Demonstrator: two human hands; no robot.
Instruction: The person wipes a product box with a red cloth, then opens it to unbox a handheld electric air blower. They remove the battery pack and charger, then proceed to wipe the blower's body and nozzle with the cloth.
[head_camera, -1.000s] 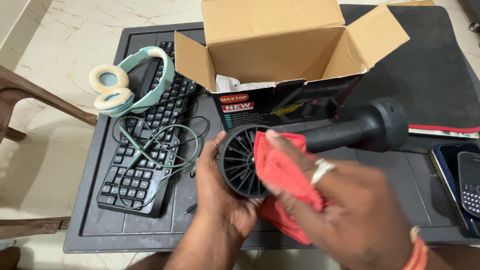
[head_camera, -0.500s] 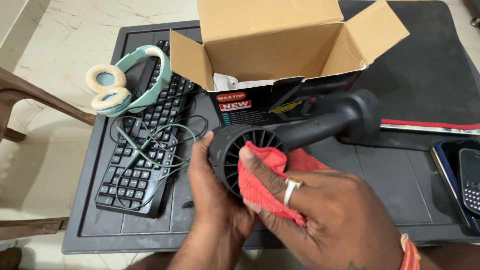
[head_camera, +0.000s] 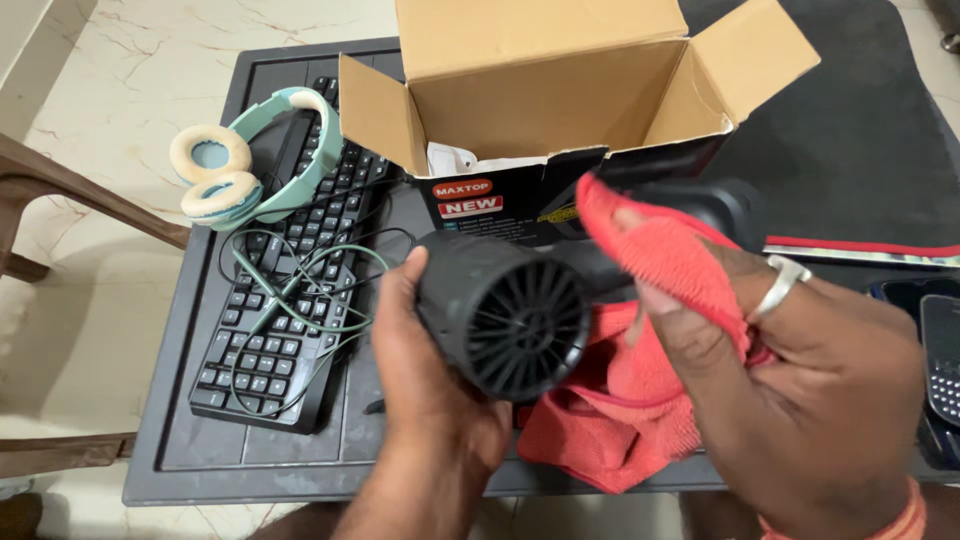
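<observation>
A person's left hand (head_camera: 425, 375) curls around the round, vented end of a black handheld blower (head_camera: 515, 310), held just above a dark counter (head_camera: 180, 400) with the grille facing the camera. The right hand (head_camera: 800, 385), a ring on one finger, is closed on a red cloth (head_camera: 640, 400), one fingertip draped in the fabric and raised beside the blower's body; the rest of the cloth hangs below the tool. Behind the blower stands an open cardboard box (head_camera: 560, 100), flaps spread. To the left, a black keyboard (head_camera: 290, 300) lies on the counter under mint-green headphones (head_camera: 255, 165) and their looped cable. A dark phone (head_camera: 940, 345) with small keys sits at the right edge.
</observation>
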